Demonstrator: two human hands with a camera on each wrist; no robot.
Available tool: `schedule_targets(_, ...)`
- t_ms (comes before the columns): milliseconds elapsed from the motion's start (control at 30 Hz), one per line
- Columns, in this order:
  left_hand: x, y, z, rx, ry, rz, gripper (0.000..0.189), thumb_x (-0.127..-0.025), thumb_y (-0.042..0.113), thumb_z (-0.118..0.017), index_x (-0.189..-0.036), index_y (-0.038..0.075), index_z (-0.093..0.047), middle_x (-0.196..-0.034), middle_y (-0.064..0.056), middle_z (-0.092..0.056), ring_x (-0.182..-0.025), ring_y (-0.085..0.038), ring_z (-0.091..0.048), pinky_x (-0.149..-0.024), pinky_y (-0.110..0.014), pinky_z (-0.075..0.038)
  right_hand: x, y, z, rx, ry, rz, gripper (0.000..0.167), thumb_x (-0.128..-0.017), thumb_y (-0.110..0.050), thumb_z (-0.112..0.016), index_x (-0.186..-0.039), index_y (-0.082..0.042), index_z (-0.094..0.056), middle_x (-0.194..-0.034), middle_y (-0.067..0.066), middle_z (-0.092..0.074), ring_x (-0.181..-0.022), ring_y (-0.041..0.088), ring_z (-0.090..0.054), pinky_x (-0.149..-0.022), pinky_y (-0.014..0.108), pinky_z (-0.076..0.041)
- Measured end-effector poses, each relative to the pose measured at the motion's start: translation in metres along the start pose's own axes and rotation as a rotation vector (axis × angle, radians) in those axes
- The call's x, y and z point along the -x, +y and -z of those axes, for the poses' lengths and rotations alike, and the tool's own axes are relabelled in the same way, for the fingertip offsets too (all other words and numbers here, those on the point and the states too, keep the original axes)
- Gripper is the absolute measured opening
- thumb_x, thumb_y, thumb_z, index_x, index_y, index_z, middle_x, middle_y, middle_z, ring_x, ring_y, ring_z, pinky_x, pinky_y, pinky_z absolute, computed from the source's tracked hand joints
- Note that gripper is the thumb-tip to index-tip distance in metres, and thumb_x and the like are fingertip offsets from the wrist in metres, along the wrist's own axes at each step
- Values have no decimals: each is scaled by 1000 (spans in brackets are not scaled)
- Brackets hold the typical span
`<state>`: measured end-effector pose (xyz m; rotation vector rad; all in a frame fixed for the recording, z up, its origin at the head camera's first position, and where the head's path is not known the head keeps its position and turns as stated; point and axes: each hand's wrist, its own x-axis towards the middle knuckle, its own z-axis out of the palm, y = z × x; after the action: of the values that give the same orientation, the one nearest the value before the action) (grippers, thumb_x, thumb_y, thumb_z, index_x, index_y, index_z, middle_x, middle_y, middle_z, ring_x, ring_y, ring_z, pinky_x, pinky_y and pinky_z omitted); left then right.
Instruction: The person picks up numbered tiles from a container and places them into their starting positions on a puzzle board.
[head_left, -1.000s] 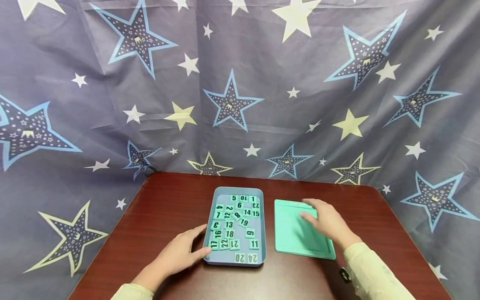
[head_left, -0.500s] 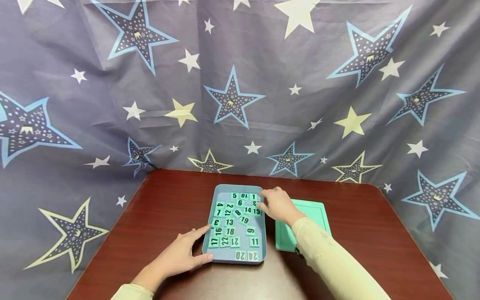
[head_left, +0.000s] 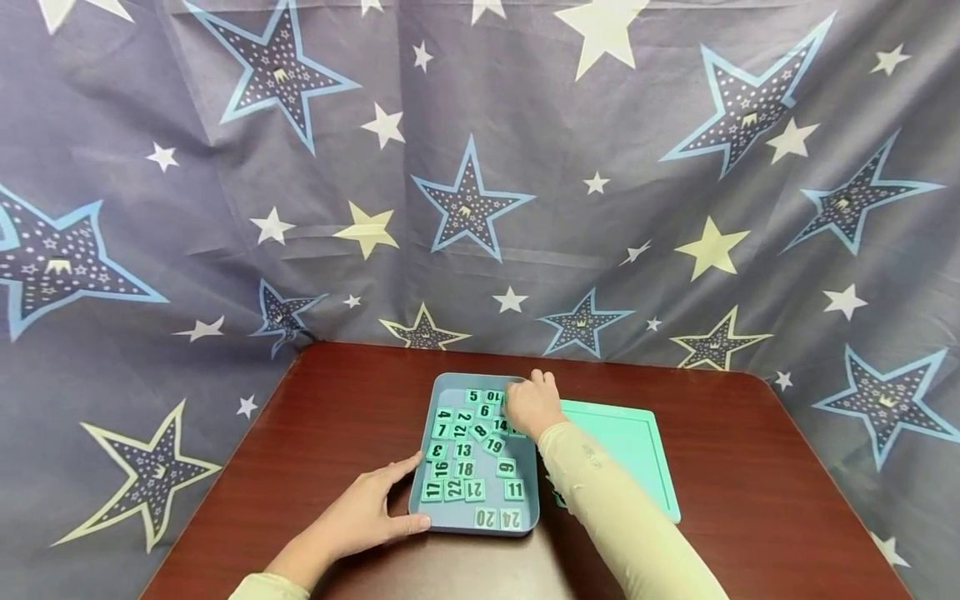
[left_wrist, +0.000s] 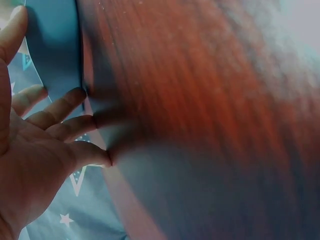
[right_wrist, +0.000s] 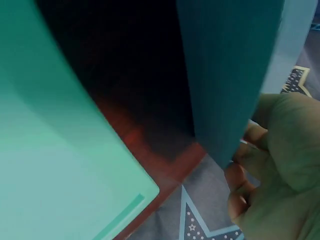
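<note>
Green board (head_left: pixel 626 440), lower right, has lost the right hand (head_left: pixel 532 406), so handling passes to number tiles (head_left: pixel 464 451); its grip is hidden; spread left hand (head_left: pixel 367 510) touches blue tray (head_left: pixel 453 512).

On the desk (head_left: pixel 352 400) before the curtain (head_left: pixel 322 200), a tray (head_left: pixel 459 514) holding numbered tiles (head_left: pixel 464 451) lies left of a board (head_left: pixel 626 442), the left hand (head_left: pixel 363 508) at the tray's left side, the right hand (head_left: pixel 532 406) over its far right corner, seemingly above tiles.

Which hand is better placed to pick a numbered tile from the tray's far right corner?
Probably the right hand: it is over that corner of the tray, close to the tiles there. The left hand is at the opposite side, its thumb at the edge.
</note>
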<state>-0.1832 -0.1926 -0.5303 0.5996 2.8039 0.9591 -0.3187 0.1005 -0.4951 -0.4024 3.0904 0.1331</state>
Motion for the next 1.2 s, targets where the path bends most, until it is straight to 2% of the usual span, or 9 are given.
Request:
schedule_targets(100,1,2,1,9,-10,19,100,-83,67,-84,-163,17,-48,-160,-12,-57,-146,-52,-51,-117,-67,-44,-4,-4,-3,39,-13,-18,24,-107,-41,-63,-114,-21,-75,-100,4,-78,-98,27,-47,-94,46,-34)
schedule_targets(200,2,3,1,11,-7,30,100,-83,66,-84,-163,17,-49,-160,-11,-57,-148,-52,-50,-118,-68,-43,-7,-9,-5,57,-14,-27,26,-108,-42,-62,-115,-21,-75,-105,4,-78,-100,27,-49,-96,46,-35)
schedule_targets(300,3,3,1,10,-6,36,99,-83,65,-85,-162,18,-49,-160,-11,-57,-148,-52,-50,-118,-71,-40,-7,-13,-7,38,7,-26,21,-108,-35,-62,-99,-20,-74,-98,4,-77,-97,27,-49,-94,46,-34)
schedule_targets(367,3,3,1,6,-5,35,99,-83,65,-85,-162,18,-49,-160,-11,-57,-148,-52,-50,-118,-72,-39,-6,-15,-8,23,23,-19,25,-107,-29,-62,-86,-19,-71,-92,3,-75,-94,26,-49,-92,46,-35)
schedule_targets(467,3,2,1,0,-1,22,99,-84,64,-85,-162,17,-49,-161,-10,-56,-147,-52,-50,-118,-72,-38,-6,-14,-8,-1,51,-7,28,-106,-25,-64,-79,-21,-71,-88,2,-75,-91,26,-50,-90,45,-36)
schedule_targets(600,2,3,1,6,-1,18,98,-84,64,-85,-162,16,-49,-161,-9,-56,-147,-52,-50,-118,-73,-38,-5,-9,-9,-54,72,9,8,-100,-32,-77,-98,-28,-83,-98,-4,-80,-90,25,-51,-89,46,-38)
schedule_targets(733,2,4,1,18,-7,33,98,-83,63,-85,-162,17,-49,-160,-11,-57,-148,-52,-50,-119,-73,-36,-3,-3,-14,-106,106,30,20,-93,-36,-85,-113,-34,-85,-107,-9,-82,-88,24,-55,-89,44,-39)
schedule_targets(1000,2,4,-1,23,-4,37,98,-83,64,-85,-162,18,-49,-160,-11,-57,-149,-51,-49,-120,-76,-33,0,4,-18,-178,205,83,23,-92,-34,-86,-114,-26,-85,-104,-7,-84,-95,26,-61,-90,45,-42)
schedule_targets(1200,2,2,-2,28,-5,45,99,-84,65,-85,-163,18,-49,-161,-10,-56,-149,-51,-49,-120,-75,-34,8,22,-5,-333,318,162,27,-91,-27,-88,-115,-17,-83,-100,2,-83,-106,35,-63,-97,52,-45)
